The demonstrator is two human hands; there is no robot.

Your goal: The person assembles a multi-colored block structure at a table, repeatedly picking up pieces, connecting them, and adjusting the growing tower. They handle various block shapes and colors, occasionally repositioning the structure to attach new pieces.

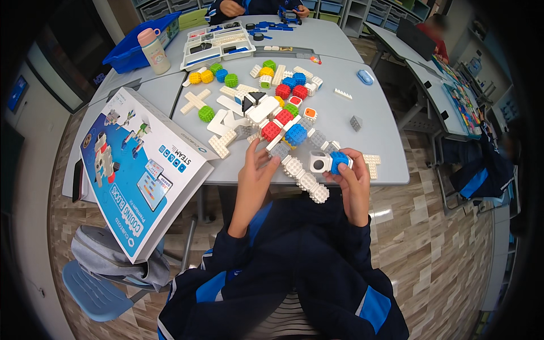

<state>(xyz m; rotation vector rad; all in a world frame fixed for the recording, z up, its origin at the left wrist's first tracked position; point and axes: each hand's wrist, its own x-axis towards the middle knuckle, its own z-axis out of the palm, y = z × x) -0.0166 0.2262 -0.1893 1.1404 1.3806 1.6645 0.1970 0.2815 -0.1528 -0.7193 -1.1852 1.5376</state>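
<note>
At the table's near edge I have a long block model made of red, blue, grey and white studded blocks. My left hand (pixel 256 178) pinches a grey block (pixel 278 149) in this model from the left. A row of white studded blocks (pixel 306 180) runs from there toward me, past the edge. My right hand (pixel 352 180) has its thumb and fingers round a blue studded block (pixel 339 162). Beside that block, on its left, sits a white cube with a black round spot (pixel 319 162). Whether the right-hand blocks join the model's grey arm (pixel 318 138) I cannot tell.
Loose coloured blocks and white plates (pixel 225 126) lie beyond the model. A large kit box (pixel 144 170) leans at the left, near a pink-capped bottle (pixel 154 52) and blue bin (pixel 127 51). A sorting tray (pixel 218 45) stands farther back; another person's hands (pixel 232 8) show beyond.
</note>
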